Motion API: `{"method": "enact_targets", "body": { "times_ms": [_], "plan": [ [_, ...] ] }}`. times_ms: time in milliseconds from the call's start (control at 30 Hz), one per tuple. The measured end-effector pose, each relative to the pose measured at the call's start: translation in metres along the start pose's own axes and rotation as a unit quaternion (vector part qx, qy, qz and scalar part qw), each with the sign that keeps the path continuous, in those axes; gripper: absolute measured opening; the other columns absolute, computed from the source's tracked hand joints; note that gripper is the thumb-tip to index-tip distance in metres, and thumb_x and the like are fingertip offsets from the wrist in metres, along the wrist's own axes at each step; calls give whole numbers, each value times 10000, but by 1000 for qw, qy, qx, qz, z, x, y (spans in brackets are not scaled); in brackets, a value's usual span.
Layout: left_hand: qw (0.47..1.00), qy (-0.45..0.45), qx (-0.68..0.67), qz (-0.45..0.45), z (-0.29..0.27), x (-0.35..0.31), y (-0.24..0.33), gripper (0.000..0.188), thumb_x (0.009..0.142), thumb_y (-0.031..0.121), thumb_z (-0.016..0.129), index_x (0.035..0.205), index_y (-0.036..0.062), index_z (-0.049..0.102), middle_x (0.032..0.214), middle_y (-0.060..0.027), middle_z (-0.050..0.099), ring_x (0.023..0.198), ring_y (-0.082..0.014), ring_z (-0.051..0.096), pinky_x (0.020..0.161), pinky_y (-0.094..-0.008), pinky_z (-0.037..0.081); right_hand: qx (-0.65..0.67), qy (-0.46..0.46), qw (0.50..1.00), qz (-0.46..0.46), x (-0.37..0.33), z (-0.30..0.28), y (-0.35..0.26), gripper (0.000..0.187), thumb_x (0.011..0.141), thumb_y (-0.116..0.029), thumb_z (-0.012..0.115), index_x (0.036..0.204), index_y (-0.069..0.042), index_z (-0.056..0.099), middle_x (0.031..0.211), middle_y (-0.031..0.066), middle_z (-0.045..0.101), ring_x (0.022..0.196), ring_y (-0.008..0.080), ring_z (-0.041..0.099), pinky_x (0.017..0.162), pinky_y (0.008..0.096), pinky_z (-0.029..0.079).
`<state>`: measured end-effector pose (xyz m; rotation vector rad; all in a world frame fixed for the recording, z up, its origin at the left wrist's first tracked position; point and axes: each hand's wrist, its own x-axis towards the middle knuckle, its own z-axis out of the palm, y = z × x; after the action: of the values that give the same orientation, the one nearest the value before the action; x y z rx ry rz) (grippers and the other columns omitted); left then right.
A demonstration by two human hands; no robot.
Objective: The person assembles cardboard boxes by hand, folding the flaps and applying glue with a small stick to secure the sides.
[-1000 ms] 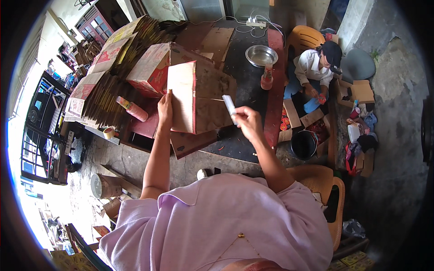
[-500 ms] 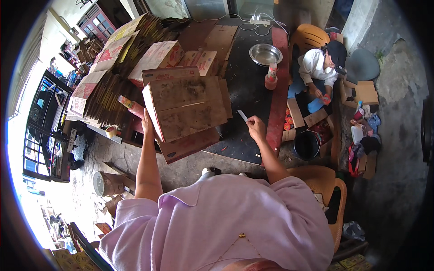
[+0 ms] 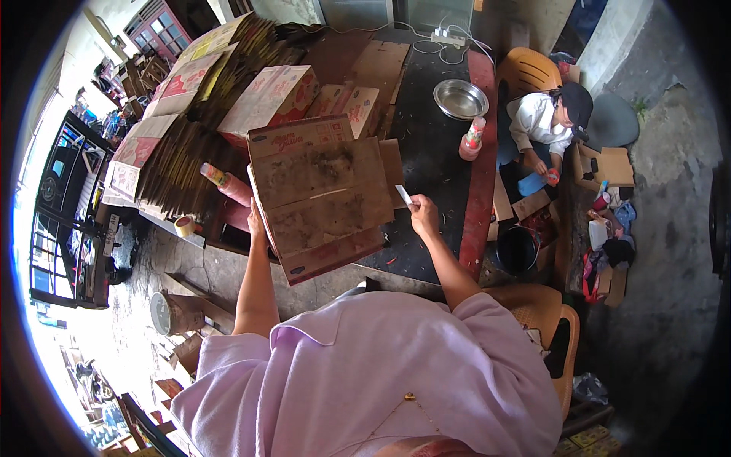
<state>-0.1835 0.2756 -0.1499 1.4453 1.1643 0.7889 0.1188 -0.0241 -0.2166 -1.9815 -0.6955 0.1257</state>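
A brown cardboard box (image 3: 324, 194) with stained, closed middle flaps and spread outer flaps is held tilted over the near edge of the black table (image 3: 422, 145). Along its left side, my left hand (image 3: 257, 222) grips the cardboard. My right hand (image 3: 423, 216), off the box's right side, pinches a small flat white strip (image 3: 403, 196); its tip is close to the side flap. What the strip is made of, I cannot make out. Left of the box stands a pinkish-red bottle-shaped container (image 3: 228, 185).
Stacked flattened cartons (image 3: 179, 145) fill the left. A metal bowl (image 3: 461, 100) and a red-pink bottle (image 3: 472, 140) stand toward the table's right edge. Beyond it sits a co-worker (image 3: 542, 126) beside a dark bucket (image 3: 516, 250). A tape roll (image 3: 185, 226) lies at left.
The box has turned slightly and shifted right. My right hand has drawn a little left, so the white strip is now nearer the box's side flap.
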Motion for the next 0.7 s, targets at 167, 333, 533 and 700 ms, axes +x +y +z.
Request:
{"method": "enact_targets", "body": {
  "times_ms": [167, 333, 533, 700],
  "plan": [
    [996, -42, -69, 31, 1, 11, -14, 796, 837, 684, 419, 1182, -21, 560, 1057, -147, 633, 906, -290, 631, 791, -396, 511, -40, 41, 998, -37, 12, 15, -15, 95, 784, -9, 635, 876, -18, 613, 816, 126, 633, 756, 275, 632, 683, 361, 494],
    [987, -75, 67, 124, -11, 53, -64, 707, 875, 523, 488, 1313, -21, 376, 1009, -149, 649, 860, -297, 647, 742, -397, 520, -93, 72, 990, -81, 10, 16, -48, 105, 782, -28, 636, 879, -38, 595, 825, 131, 610, 790, 314, 602, 696, 408, 482],
    [856, -30, 385, 345, -26, 90, -115, 708, 878, 285, 526, 1414, 66, 117, 993, -161, 646, 815, -317, 656, 689, -402, 525, -110, 65, 987, -95, 6, 30, -57, 127, 799, -44, 589, 918, -60, 546, 869, 145, 563, 863, 353, 555, 745, 438, 458],
    [880, -19, 340, 330, -18, 82, -106, 623, 893, 288, 507, 1395, 106, 187, 1023, -144, 643, 820, -306, 655, 703, -399, 526, -124, 73, 986, -86, 4, 34, -67, 130, 790, -33, 585, 916, -45, 552, 884, 148, 568, 883, 350, 560, 767, 426, 465]
  ]
}}
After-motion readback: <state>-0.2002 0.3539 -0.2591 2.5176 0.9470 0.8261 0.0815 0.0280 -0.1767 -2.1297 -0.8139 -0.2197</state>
